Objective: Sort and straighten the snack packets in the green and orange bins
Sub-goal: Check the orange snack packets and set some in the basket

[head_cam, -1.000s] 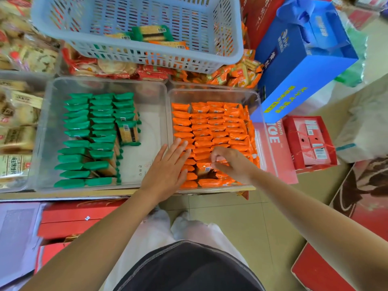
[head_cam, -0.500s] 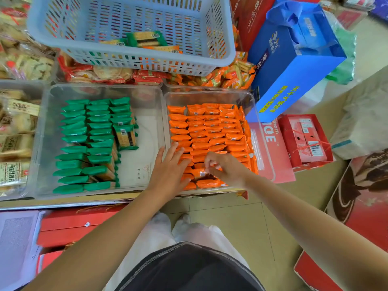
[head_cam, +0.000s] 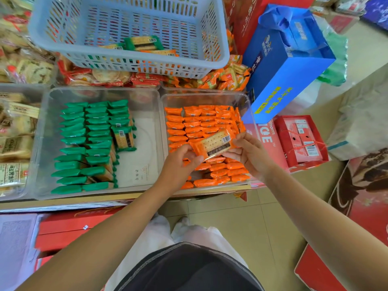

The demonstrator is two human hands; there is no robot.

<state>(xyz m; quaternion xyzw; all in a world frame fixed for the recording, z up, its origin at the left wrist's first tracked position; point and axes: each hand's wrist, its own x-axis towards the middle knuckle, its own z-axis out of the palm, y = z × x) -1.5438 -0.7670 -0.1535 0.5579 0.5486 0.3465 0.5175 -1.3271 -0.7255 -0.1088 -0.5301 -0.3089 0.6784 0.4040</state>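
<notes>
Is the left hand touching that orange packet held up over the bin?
Touching. The head view shows the left hand gripping the orange packet at its lower left corner.

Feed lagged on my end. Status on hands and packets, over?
Left hand and right hand both grip one orange cracker packet, held above the orange bin. Front rows below it uneven. Nothing blocks the bin.

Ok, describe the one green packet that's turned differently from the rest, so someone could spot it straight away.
Look at the clear bin on the left, the one filled with green packets standing in rows. At the near end of its rightmost row sits the odd packet. Its neighbours show only green edges, while it shows its biscuit face and a barcode.
</notes>
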